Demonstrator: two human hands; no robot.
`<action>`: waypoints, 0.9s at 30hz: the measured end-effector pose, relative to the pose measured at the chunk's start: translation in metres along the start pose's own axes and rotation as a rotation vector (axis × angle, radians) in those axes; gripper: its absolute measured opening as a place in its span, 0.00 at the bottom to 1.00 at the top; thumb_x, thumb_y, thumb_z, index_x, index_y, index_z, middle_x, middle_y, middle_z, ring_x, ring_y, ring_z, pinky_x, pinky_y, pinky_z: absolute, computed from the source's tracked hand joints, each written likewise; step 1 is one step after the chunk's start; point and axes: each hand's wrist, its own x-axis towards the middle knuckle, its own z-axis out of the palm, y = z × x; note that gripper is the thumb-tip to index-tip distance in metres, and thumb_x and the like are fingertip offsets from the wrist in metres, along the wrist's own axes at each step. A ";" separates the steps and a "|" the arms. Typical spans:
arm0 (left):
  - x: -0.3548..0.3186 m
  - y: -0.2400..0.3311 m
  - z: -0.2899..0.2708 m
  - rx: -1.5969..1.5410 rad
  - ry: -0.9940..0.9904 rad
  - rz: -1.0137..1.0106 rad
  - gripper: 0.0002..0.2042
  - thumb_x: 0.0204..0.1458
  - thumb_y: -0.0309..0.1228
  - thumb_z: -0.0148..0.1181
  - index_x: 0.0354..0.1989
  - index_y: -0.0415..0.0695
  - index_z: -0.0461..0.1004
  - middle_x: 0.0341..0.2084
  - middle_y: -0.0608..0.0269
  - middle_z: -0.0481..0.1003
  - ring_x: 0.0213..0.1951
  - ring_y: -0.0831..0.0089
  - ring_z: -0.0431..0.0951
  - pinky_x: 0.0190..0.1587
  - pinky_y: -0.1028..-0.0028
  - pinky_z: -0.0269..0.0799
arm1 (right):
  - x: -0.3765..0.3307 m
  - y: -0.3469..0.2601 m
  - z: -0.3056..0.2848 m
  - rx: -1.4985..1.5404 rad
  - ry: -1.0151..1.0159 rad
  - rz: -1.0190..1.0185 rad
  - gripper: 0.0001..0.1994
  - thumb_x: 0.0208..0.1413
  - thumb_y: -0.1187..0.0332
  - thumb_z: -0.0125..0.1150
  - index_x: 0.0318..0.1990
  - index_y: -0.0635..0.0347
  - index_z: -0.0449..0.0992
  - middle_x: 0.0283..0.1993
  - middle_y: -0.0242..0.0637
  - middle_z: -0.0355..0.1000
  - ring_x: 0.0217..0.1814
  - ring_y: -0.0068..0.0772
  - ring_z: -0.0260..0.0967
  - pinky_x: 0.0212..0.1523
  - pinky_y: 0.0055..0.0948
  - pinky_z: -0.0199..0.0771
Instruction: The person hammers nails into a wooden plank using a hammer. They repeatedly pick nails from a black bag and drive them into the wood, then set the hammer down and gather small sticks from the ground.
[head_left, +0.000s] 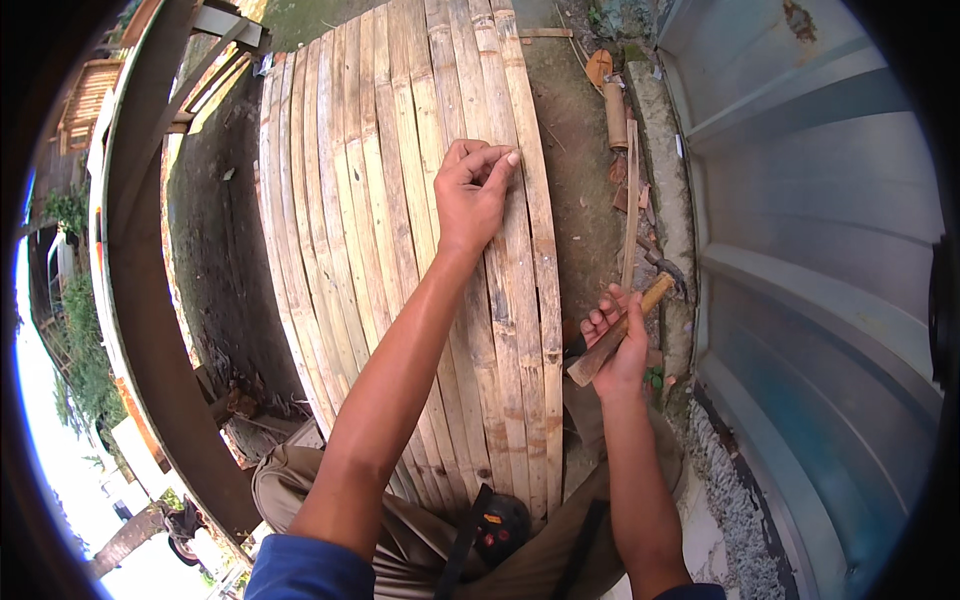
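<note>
A claw hammer (655, 293) with a wooden handle and a dark metal head lies across my right hand (622, 350), whose fingers curl loosely round the handle. Its head points up and away, off the right side of the bamboo slat platform (400, 150). On the far right part of that platform rests my left hand (474, 195). Thumb and fingertips are pinched together close to the slat surface. Whatever they pinch, if anything, is too small or hidden to make out. The slats are pale and weathered, run away from me side by side, and show dark nodes and narrow gaps.
Corrugated metal sheeting (830, 250) rises on the right above a concrete ledge (665, 150). Bamboo and wood pieces (617, 115) lie on the ground between ledge and platform. At left stands a dark wooden beam (145, 250). A dark round object (502, 530) sits between my legs.
</note>
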 end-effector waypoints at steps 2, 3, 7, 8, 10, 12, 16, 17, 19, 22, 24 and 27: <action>0.001 -0.004 -0.002 -0.037 0.003 -0.001 0.06 0.58 0.25 0.70 0.40 0.37 0.85 0.37 0.69 0.72 0.35 0.81 0.73 0.39 0.80 0.71 | 0.001 -0.002 0.000 0.029 -0.008 0.018 0.19 0.73 0.49 0.49 0.54 0.54 0.74 0.36 0.28 0.71 0.38 0.24 0.67 0.43 0.28 0.70; 0.001 -0.007 -0.003 -0.055 0.006 -0.001 0.06 0.58 0.25 0.69 0.40 0.37 0.84 0.37 0.69 0.72 0.35 0.82 0.73 0.39 0.80 0.71 | 0.001 -0.002 0.000 0.042 -0.012 0.029 0.19 0.73 0.49 0.49 0.53 0.54 0.74 0.36 0.28 0.71 0.38 0.24 0.67 0.43 0.28 0.70; 0.002 -0.002 0.001 -0.034 0.033 0.077 0.06 0.57 0.26 0.71 0.39 0.36 0.85 0.34 0.67 0.73 0.29 0.84 0.69 0.30 0.81 0.67 | 0.005 0.000 -0.003 0.048 -0.039 0.050 0.19 0.74 0.49 0.49 0.53 0.54 0.74 0.37 0.27 0.71 0.38 0.25 0.67 0.43 0.28 0.70; 0.001 0.001 0.002 -0.020 0.031 0.079 0.06 0.57 0.26 0.71 0.39 0.36 0.85 0.34 0.67 0.73 0.29 0.84 0.69 0.31 0.80 0.68 | 0.005 0.000 -0.003 0.034 -0.038 0.054 0.19 0.74 0.50 0.48 0.53 0.54 0.74 0.37 0.27 0.71 0.38 0.25 0.67 0.43 0.28 0.70; 0.000 0.004 0.002 0.027 0.018 0.083 0.07 0.56 0.27 0.71 0.39 0.37 0.85 0.33 0.67 0.73 0.29 0.83 0.69 0.31 0.79 0.68 | 0.005 0.000 -0.001 0.010 -0.036 0.064 0.19 0.74 0.50 0.48 0.53 0.54 0.74 0.37 0.27 0.71 0.38 0.25 0.67 0.43 0.29 0.70; 0.001 0.004 0.000 0.093 -0.003 0.090 0.07 0.56 0.27 0.71 0.39 0.37 0.86 0.32 0.66 0.73 0.29 0.81 0.70 0.32 0.79 0.68 | 0.005 0.001 0.003 -0.009 -0.034 0.072 0.19 0.74 0.50 0.49 0.53 0.55 0.74 0.37 0.28 0.71 0.38 0.25 0.67 0.43 0.29 0.71; 0.000 0.003 -0.002 0.141 -0.023 0.112 0.07 0.55 0.28 0.72 0.38 0.38 0.86 0.30 0.65 0.73 0.29 0.80 0.70 0.34 0.77 0.69 | 0.004 0.000 0.004 -0.006 -0.028 0.081 0.19 0.73 0.51 0.50 0.53 0.56 0.75 0.37 0.28 0.71 0.38 0.25 0.67 0.43 0.29 0.71; 0.000 0.004 -0.001 0.164 -0.031 0.128 0.07 0.54 0.28 0.72 0.38 0.38 0.86 0.30 0.65 0.74 0.29 0.80 0.70 0.34 0.77 0.69 | 0.004 0.000 0.004 0.011 -0.022 0.084 0.18 0.73 0.51 0.50 0.52 0.57 0.76 0.36 0.29 0.72 0.37 0.25 0.68 0.42 0.29 0.72; -0.001 0.007 -0.001 0.194 -0.051 0.120 0.08 0.54 0.28 0.73 0.39 0.38 0.86 0.31 0.66 0.74 0.31 0.80 0.71 0.36 0.77 0.69 | 0.004 0.000 0.002 0.028 -0.018 0.086 0.18 0.73 0.52 0.51 0.52 0.58 0.77 0.35 0.29 0.72 0.37 0.25 0.68 0.41 0.28 0.73; -0.002 0.011 0.000 0.206 -0.076 0.067 0.08 0.55 0.29 0.72 0.39 0.39 0.87 0.33 0.67 0.74 0.35 0.79 0.72 0.40 0.78 0.68 | 0.006 -0.001 -0.003 0.023 -0.020 0.083 0.18 0.73 0.51 0.51 0.52 0.57 0.76 0.36 0.29 0.72 0.37 0.25 0.68 0.41 0.28 0.72; -0.003 0.012 0.000 0.205 -0.083 0.056 0.08 0.55 0.29 0.72 0.40 0.39 0.87 0.33 0.67 0.74 0.35 0.78 0.72 0.40 0.78 0.68 | 0.006 -0.001 -0.005 0.009 -0.015 0.082 0.19 0.73 0.50 0.49 0.53 0.55 0.74 0.37 0.29 0.71 0.38 0.24 0.67 0.42 0.28 0.71; -0.003 0.013 0.001 0.224 -0.099 0.049 0.08 0.55 0.29 0.72 0.39 0.39 0.86 0.33 0.67 0.74 0.36 0.78 0.72 0.41 0.77 0.69 | 0.005 -0.002 -0.005 0.024 -0.022 0.081 0.18 0.73 0.50 0.49 0.52 0.55 0.74 0.37 0.29 0.71 0.38 0.24 0.68 0.42 0.29 0.71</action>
